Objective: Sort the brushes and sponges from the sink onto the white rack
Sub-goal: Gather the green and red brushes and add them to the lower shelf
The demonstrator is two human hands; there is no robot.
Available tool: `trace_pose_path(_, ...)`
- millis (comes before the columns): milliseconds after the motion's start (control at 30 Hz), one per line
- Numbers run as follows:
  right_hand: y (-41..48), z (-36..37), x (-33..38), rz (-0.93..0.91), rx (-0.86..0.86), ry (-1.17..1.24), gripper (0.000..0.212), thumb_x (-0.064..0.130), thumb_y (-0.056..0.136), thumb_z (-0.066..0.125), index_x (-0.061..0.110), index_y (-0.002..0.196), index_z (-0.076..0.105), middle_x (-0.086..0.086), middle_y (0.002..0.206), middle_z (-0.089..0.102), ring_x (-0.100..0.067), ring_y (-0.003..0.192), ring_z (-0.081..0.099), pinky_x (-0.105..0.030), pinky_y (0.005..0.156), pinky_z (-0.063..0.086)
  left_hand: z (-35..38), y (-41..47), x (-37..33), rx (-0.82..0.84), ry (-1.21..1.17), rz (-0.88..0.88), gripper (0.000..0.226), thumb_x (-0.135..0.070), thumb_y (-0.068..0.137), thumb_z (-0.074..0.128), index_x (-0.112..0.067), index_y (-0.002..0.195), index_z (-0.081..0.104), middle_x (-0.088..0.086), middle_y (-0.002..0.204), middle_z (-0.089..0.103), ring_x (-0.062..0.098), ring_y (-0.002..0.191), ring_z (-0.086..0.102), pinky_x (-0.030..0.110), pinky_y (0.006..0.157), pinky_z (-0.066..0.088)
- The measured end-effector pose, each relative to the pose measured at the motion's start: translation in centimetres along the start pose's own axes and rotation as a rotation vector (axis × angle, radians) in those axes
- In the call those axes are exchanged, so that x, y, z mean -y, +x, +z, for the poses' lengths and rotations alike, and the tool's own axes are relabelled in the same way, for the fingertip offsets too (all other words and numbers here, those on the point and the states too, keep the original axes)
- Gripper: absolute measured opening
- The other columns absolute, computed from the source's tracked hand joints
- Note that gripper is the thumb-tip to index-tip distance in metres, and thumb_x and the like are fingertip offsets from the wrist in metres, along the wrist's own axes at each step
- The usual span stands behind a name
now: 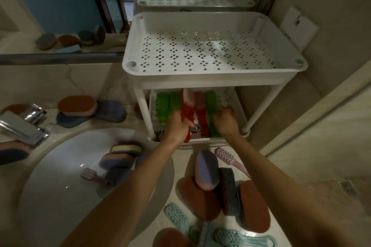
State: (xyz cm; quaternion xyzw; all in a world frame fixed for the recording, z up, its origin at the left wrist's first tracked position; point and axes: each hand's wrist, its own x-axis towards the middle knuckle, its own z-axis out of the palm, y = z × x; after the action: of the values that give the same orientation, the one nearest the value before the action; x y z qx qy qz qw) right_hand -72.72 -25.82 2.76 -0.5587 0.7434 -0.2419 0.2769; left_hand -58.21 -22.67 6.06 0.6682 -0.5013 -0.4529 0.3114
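Note:
The white rack [212, 75] stands on the counter behind the sink [60, 176]. Its top shelf holds nothing; its lower shelf holds green and red brushes side by side. My left hand [177, 126] grips a red brush [186, 112] on the lower shelf. On the same shelf, my right hand [225, 122] has its fingers curled on a green brush [211, 104]. In the sink lie several sponges [118, 159] and a pink brush [91, 175].
Sponges [206, 168] and teal brushes [176, 215] lie on the counter in front of the rack, with a pink brush [230, 160] to the right. More sponges [77, 105] sit behind the chrome tap [22, 126]. A mirror is at the back, a wall on the right.

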Motion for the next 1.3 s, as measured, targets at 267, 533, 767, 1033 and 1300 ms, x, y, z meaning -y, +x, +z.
trace_pose_path(267,-1.7,-0.8,2.9,0.227,0.138,0.693,0.032,0.031,0.082,0.066,0.004,0.099,0.061,-0.006,0.079,0.066,-0.016,0.071,0.060,-0.026,0.064,0.048,1.2,-1.0,-1.4,0.043,0.353,0.263,0.028,-0.006,0.090,0.051,0.000,0.117,0.048,0.017,0.113,0.062,0.032,0.106,0.059,0.031,0.083,0.042)
trace_pose_path(533,-0.1,-1.5,2.2,0.328,0.086,0.646,0.043,0.018,0.079,0.067,-0.003,0.115,0.054,-0.016,0.100,0.065,-0.017,0.072,0.061,-0.024,0.054,0.050,1.2,-1.7,-1.7,0.428,0.129,0.188,0.056,-0.004,0.090,0.056,-0.004,0.141,0.034,0.002,0.125,0.047,0.017,0.111,0.051,0.018,0.087,0.040)
trace_pose_path(767,1.2,-2.8,1.1,0.241,-0.069,0.374,0.056,0.020,0.078,0.071,0.002,0.124,0.044,-0.014,0.118,0.059,-0.028,0.107,0.061,-0.032,0.079,0.051,0.4,0.5,-0.4,0.204,0.256,0.236,0.034,-0.001,0.095,0.041,0.000,0.128,0.052,0.018,0.125,0.061,0.030,0.116,0.058,0.029,0.095,0.046)
trace_pose_path(1033,2.7,-1.9,0.8,0.156,-0.022,-0.028,0.056,0.013,0.083,0.063,0.004,0.132,0.038,-0.016,0.125,0.056,-0.031,0.115,0.056,-0.041,0.096,0.050,-0.9,1.5,0.2,0.074,0.467,0.195,0.036,-0.005,0.097,0.036,-0.004,0.129,0.053,0.020,0.131,0.056,0.033,0.119,0.054,0.033,0.092,0.044)
trace_pose_path(1300,3.6,-0.4,-0.7,0.103,-0.130,-0.178,0.038,0.014,0.099,0.035,0.008,0.137,0.034,-0.018,0.132,0.050,-0.032,0.120,0.051,-0.039,0.097,0.043,-1.0,1.6,0.6,0.116,0.504,0.087,0.034,-0.005,0.097,0.034,-0.001,0.118,0.060,0.024,0.121,0.061,0.034,0.106,0.059,0.031,0.078,0.044)
